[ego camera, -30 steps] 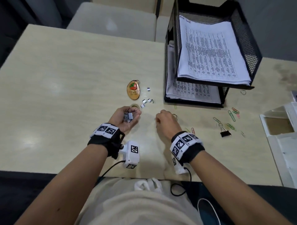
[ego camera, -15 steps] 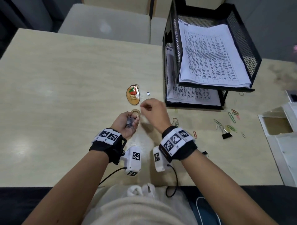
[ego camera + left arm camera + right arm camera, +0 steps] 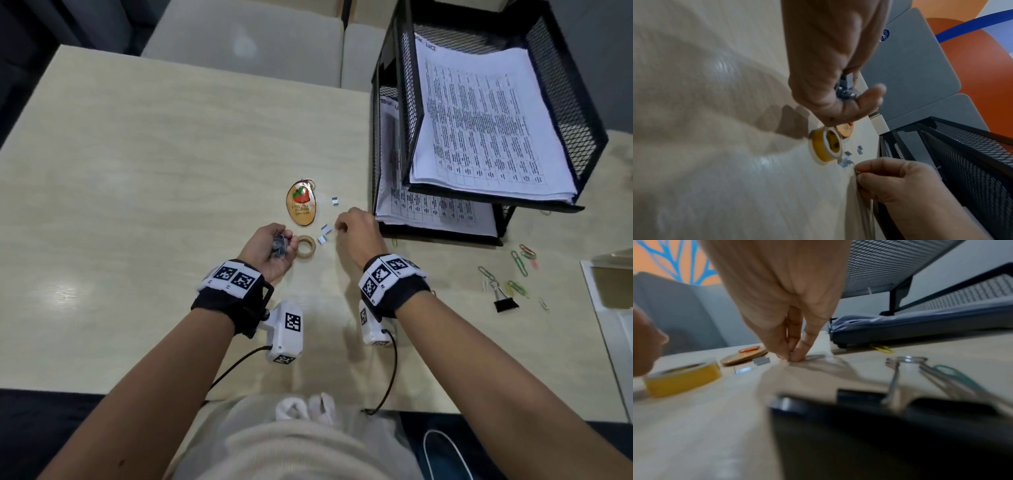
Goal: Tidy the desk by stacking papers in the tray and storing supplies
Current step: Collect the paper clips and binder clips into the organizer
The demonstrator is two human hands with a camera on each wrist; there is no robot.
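Pale wood worktop (image 3: pixel 137 171): strewn with small office supplies in front of a seated person.
Left hand (image 3: pixel 270 248): palm up just left of the tape, fingers curled round a clump of grey staple strips (image 3: pixel 279 247).
Right hand (image 3: pixel 358 233): knuckles up beside the tray, thumb and fingertips (image 3: pixel 799 353) pinched together at the worktop, on something small and metallic; too blurred to tell what.
Loose staple strips (image 3: pixel 324 234): lying between the two hands, one more (image 3: pixel 334 201) beside the keychain.
Yellow tape roll (image 3: pixel 306 247): flat on the worktop, just beside the left hand.
Oval keychain (image 3: pixel 301 208): red strawberry picture, lettering below it too small to read.
Black mesh tray (image 3: pixel 582 113): two tiers, both stacked with printed papers (image 3: pixel 486 120); heading partly legible, apparently "TASK LIST", table text unreadable.
Coloured paper clips (image 3: pixel 522 260): scattered right of the tray.
Black binder clip (image 3: pixel 505 301): near the clips, well apart from both hands.
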